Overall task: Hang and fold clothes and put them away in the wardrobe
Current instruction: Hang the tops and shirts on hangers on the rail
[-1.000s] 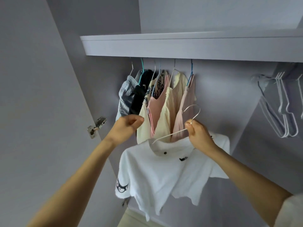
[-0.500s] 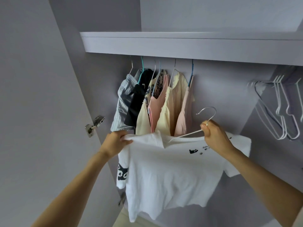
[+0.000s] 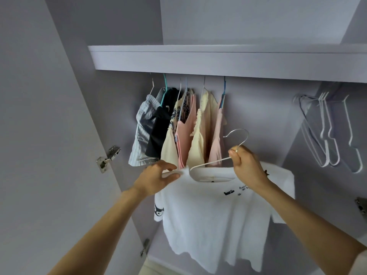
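Nearest the camera, a white T-shirt (image 3: pixel 214 221) is held up in front of the open wardrobe, draped on a white wire hanger (image 3: pixel 210 163) whose hook rises free above the collar. The hanger's neck is gripped by the right hand (image 3: pixel 247 167), fingers curled tight round the wire just below the hook. The shirt's left shoulder is pinched by the left hand (image 3: pixel 156 178), thumb and fingers closed on a fold of the cloth. Small black printing is seen on the chest and a black-and-white motif on the left sleeve. Behind, a row of hung garments (image 3: pixel 178 128) is noted under the shelf (image 3: pixel 218 60): striped grey, black, patterned, pink and pale yellow pieces, packed touching one another on thin hangers. The rail itself is hidden by the shelf edge. Well apart to the right, a cluster of empty white hangers (image 3: pixel 329 133) is hung. A metal door hinge (image 3: pixel 108 158) is fixed on the left panel.
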`<state>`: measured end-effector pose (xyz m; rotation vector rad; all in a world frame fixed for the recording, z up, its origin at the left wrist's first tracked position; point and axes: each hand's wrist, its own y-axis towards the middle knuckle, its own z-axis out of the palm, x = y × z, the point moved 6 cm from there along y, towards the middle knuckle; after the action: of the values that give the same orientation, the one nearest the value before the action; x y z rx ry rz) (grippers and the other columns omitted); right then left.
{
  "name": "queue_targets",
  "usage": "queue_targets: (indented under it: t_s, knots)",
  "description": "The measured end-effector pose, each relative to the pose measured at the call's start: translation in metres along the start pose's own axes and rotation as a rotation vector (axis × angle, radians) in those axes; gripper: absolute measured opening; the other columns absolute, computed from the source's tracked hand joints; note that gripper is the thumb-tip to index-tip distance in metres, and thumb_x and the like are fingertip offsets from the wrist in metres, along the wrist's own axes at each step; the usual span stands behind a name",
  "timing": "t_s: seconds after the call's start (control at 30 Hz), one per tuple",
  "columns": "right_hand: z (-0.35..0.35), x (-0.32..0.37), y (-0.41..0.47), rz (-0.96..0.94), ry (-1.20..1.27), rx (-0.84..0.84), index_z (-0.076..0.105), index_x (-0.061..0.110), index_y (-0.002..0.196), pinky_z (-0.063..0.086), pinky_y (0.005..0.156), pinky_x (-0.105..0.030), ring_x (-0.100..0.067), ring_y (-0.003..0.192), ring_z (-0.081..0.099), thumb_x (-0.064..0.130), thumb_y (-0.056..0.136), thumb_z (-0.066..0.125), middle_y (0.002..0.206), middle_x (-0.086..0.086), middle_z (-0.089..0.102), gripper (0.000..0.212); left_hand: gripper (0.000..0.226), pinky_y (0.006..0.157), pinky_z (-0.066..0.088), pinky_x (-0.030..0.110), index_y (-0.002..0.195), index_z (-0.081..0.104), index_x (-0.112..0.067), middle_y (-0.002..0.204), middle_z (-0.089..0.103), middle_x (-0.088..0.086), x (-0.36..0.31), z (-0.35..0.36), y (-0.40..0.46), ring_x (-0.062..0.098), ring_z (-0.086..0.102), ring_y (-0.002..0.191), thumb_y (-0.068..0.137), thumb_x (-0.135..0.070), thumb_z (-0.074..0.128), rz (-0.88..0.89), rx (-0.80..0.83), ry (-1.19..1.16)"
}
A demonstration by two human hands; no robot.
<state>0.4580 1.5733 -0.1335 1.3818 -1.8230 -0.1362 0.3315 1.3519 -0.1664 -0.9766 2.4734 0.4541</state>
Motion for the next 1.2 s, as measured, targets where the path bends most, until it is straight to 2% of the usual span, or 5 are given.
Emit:
queue_targets:
  t_s: [0.2, 0.37, 0.53, 0.8, 1.2]
  knots:
    - [-0.003, 0.011, -0.006, 0.022, 0.112, 0.045, 0.057, 0.002, 0.081, 0.038, 0.066, -0.025, -0.014, 0.067, 0.049, 0.012, 0.093, 0.052, 0.071, -0.001, 0.054, 0.017, 0.02, 0.072, 0.044, 0.03, 0.098, 0.068, -0.012, 0.101, 0.068, 0.004, -0.032, 0.026, 0.005, 0.029, 0.062, 0.089, 0.095, -0.02, 0.05, 0.15, -0.126, 0.068]
    - [-0.032, -0.031, -0.025, 0.056, 0.094, 0.074, 0.061, 0.01, 0.113, 0.04, 0.085, -0.014, -0.01, 0.095, 0.059, 0.014, 0.096, 0.044, 0.102, 0.001, 0.064, 0.024, 0.012, 0.049, 0.033, 0.016, 0.07, 0.069, -0.011, 0.066, 0.066, 0.002, -0.03, 0.018, 0.003, 0.024, 0.06, 0.049, 0.077, -0.008, 0.059, 0.318, -0.286, 0.102]
    - [-0.045, -0.092, -0.06, 0.086, -0.305, 0.077, 0.068, 0.003, 0.097, 0.054, 0.073, -0.041, -0.034, 0.081, 0.066, 0.008, 0.082, 0.057, 0.088, -0.014, 0.069, 0.02, 0.013, 0.056, 0.036, 0.014, 0.072, 0.072, -0.009, 0.068, 0.069, 0.001, -0.029, 0.006, 0.007, 0.016, 0.057, 0.068, 0.075, -0.004, 0.06, 0.371, -0.341, 0.057]
    - [-0.066, -0.088, -0.065, 0.011, -0.272, -0.109, 0.071, 0.001, 0.078, 0.043, 0.064, -0.029, -0.028, 0.063, 0.065, 0.023, 0.084, 0.044, 0.073, -0.011, 0.069, 0.035, 0.014, 0.049, 0.048, 0.021, 0.072, 0.07, -0.012, 0.071, 0.069, 0.0, -0.025, 0.007, 0.016, 0.024, 0.063, 0.052, 0.077, -0.009, 0.057, 0.365, -0.345, 0.095]
    - [-0.085, -0.088, -0.067, 0.109, -0.379, -0.139, 0.063, 0.003, 0.111, 0.047, 0.083, -0.043, -0.035, 0.09, 0.065, 0.025, 0.078, 0.036, 0.105, -0.014, 0.066, 0.048, 0.037, 0.062, 0.041, 0.028, 0.074, 0.07, -0.003, 0.07, 0.068, 0.008, -0.019, 0.006, 0.024, 0.028, 0.061, 0.062, 0.087, -0.026, 0.044, 0.38, -0.373, -0.012]
